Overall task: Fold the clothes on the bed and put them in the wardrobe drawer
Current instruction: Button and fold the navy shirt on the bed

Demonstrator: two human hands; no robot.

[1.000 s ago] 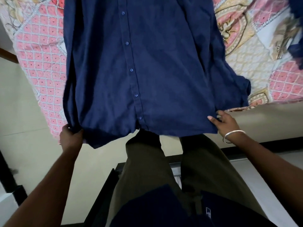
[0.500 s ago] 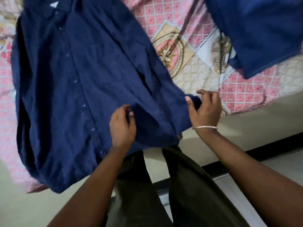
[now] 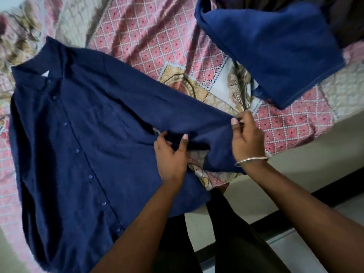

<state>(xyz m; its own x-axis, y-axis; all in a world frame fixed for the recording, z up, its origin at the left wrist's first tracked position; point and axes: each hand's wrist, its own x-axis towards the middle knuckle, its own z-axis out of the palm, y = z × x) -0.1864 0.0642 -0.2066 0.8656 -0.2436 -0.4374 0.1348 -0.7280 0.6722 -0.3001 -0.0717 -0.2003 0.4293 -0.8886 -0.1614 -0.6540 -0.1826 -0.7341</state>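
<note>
A navy button-up shirt (image 3: 82, 146) lies front side up on the bed, collar at the upper left, hem hanging over the near edge. Its right sleeve (image 3: 197, 123) stretches across to the right. My left hand (image 3: 171, 154) pinches the sleeve fabric near the shirt's side seam. My right hand (image 3: 246, 138), with a metal bangle on the wrist, grips the sleeve's cuff end and holds it taut just above the bed. A second, brighter blue garment (image 3: 275, 48) lies spread at the upper right of the bed.
The bed is covered by a pink and cream patterned quilt (image 3: 157, 46). Its near edge (image 3: 295, 154) runs diagonally from lower left to right. My legs in dark olive trousers (image 3: 226, 243) stand against it. Pale floor with a dark strip (image 3: 295, 219) lies at the lower right.
Both hands left the shirt's hem and moved to the right sleeve. The sleeve is now pulled straighter to the right, and the view has shifted up the bed, showing the collar.
</note>
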